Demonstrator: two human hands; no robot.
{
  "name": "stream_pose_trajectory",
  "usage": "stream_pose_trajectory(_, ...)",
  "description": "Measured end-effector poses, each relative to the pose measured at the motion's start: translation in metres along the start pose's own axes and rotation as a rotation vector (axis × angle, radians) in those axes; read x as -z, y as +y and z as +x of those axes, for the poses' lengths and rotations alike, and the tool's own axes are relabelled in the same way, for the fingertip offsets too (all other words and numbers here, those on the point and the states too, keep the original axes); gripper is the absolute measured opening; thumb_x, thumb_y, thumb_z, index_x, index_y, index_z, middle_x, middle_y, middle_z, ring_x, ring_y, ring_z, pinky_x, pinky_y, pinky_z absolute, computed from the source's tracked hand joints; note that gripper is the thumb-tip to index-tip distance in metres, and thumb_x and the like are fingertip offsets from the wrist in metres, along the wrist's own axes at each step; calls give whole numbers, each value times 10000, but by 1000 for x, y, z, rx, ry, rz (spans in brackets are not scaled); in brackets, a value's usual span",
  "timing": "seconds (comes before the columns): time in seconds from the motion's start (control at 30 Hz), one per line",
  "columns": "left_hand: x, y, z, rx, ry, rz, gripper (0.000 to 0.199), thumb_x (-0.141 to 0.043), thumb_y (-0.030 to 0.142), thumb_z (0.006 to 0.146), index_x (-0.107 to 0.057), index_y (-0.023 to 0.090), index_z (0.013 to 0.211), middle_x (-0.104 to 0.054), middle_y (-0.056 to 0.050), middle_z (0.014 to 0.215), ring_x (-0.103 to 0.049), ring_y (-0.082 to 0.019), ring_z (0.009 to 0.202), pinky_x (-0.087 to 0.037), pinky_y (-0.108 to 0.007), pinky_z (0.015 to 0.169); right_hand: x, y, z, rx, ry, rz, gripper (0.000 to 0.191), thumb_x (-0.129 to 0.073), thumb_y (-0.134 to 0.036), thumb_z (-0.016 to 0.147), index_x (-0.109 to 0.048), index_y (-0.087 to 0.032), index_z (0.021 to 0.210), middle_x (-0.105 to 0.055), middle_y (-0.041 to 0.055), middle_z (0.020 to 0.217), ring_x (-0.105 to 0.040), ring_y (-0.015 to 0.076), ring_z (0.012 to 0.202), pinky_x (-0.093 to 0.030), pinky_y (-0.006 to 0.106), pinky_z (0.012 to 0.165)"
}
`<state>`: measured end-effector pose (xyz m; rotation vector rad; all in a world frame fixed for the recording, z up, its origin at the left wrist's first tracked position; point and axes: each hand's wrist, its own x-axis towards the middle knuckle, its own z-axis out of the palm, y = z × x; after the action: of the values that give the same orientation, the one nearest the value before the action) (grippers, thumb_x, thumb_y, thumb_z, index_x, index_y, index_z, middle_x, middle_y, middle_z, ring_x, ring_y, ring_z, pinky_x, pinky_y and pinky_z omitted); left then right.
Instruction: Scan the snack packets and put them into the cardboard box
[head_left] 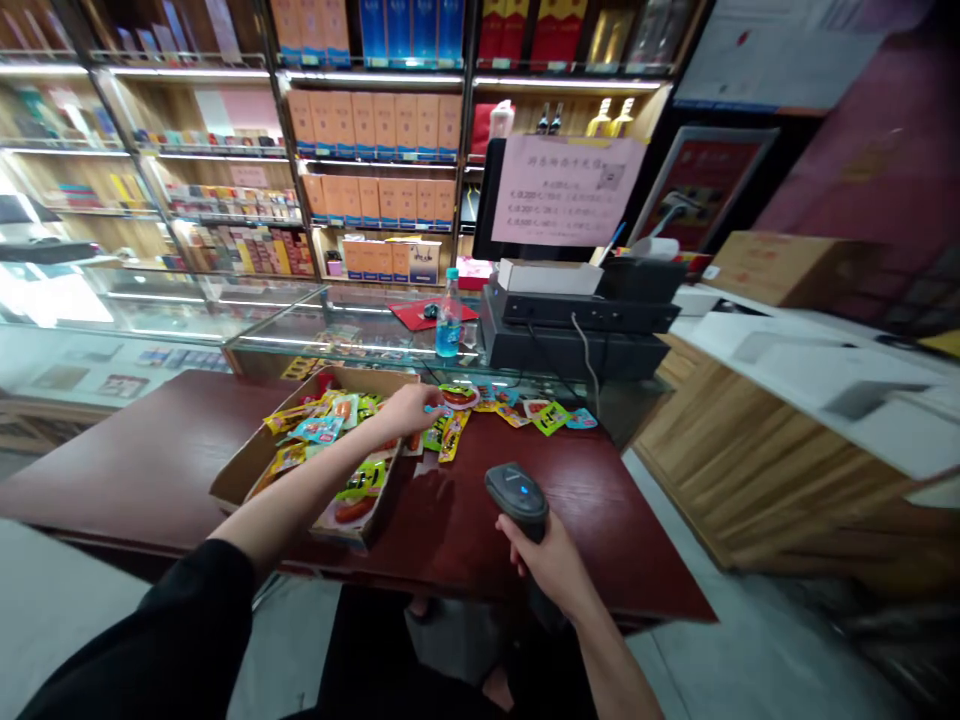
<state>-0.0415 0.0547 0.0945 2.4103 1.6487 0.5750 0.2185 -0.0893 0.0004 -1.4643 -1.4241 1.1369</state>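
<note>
My right hand (551,560) is wrapped round the handle of a dark barcode scanner (517,490), which has a lit blue light on top. It is held over the near part of the dark red table (465,520). My left hand (412,410) reaches across a shallow cardboard box (244,465) of snack packets. Its fingers are pinched at the edge of a small sausage snack packet (460,398), beyond the box's right side. Yellow, green and blue packets (319,428) fill the box. More loose packets, among them a green one (553,418), lie in a row along the table's far side.
Behind the table runs a glass counter (300,315) with a blue-liquid bottle (448,320) and a red envelope-like sheet (409,314). A monitor with a pink notice (566,190) stands above black till equipment (577,335). Stocked shelves line the back; a cardboard carton (784,268) sits at right.
</note>
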Motion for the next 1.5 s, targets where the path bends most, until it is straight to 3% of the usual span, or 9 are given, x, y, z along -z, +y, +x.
stream_pose_trajectory(0.1, -36, 24, 29, 133, -165, 220, 404, -613, 398, 796, -675, 135, 1097, -696, -172, 1087, -652, -294, 1037, -491, -341, 871, 14, 2, -10, -30, 57, -4, 393, -644, -523, 767, -592, -154, 891, -589, -22, 497, -500, 113, 363, -384, 211, 366)
stream_pose_trajectory(0.17, -60, 28, 41, 242, -254, 306, 459, -630, 426, 787, -670, 87, 1094, -670, -235, 1119, -635, -344, 1072, -491, -387, 876, 22, 5, -16, -51, 82, -3, 394, -640, -523, 768, -594, -153, 894, -580, -27, 481, -496, 114, 356, -379, 210, 362)
stream_pose_trajectory(0.27, -89, 19, 45, 303, -325, 282, 547, -710, 441, 715, -650, 74, 1117, -643, -266, 1155, -620, -368, 1094, -497, -402, 865, 29, 10, -22, -66, 113, -3, 390, -633, -524, 777, -603, -152, 891, -572, -29, 469, -502, 114, 362, -381, 205, 365)
stream_pose_trajectory(0.37, -102, 4, 40, 303, -341, 215, 550, -751, 392, 668, -645, 91, 1115, -657, -251, 1124, -636, -354, 1057, -504, -372, 835, 31, 15, -23, -75, 126, 4, 383, -629, -523, 781, -608, -151, 869, -569, -27, 469, -502, 112, 363, -378, 202, 364)
stream_pose_trajectory(0.53, -101, -8, 38, 251, -351, 128, 376, -755, 296, 642, -703, 140, 981, -702, -160, 1009, -661, -289, 957, -504, -305, 785, 29, 14, -15, -75, 129, 20, 373, -637, -506, 777, -594, -153, 889, -579, -29, 492, -501, 112, 362, -394, 208, 364)
stream_pose_trajectory(0.73, -101, -13, 46, 368, -416, -497, 371, -800, 253, 595, -740, 109, 931, -688, -42, 734, -603, -144, 657, -488, -232, 613, 27, 10, -4, -29, 168, 48, 339, -648, -482, 782, -576, -165, 878, -670, 28, 644, -529, 111, 394, -419, 217, 362)
stream_pose_trajectory(0.93, -101, -10, 44, 334, -445, -828, 436, -857, 330, 527, -747, 132, 900, -687, -11, 700, -559, -105, 592, -472, -222, 569, 26, 11, -5, -46, 164, 43, 325, -655, -473, 781, -568, -173, 871, -639, -1, 574, -518, 109, 370, -403, 208, 349)
stream_pose_trajectory(1.23, -100, -7, 43, 215, -478, -861, 458, -856, 369, 522, -753, 165, 918, -723, -12, 786, -611, -124, 684, -471, -222, 643, 30, 12, -7, -47, 196, 18, 360, -644, -518, 774, -578, -169, 836, -579, -27, 488, -501, 112, 354, -396, 214, 359)
stream_pose_trajectory(1.5, -96, -4, 40, 229, -479, -824, 514, -867, 407, 491, -763, 162, 931, -734, -37, 853, -628, -152, 746, -487, -244, 680, 30, 8, -10, -57, 191, 33, 368, -644, -531, 765, -576, -171, 804, -590, -13, 511, -505, 110, 360, -394, 215, 360)
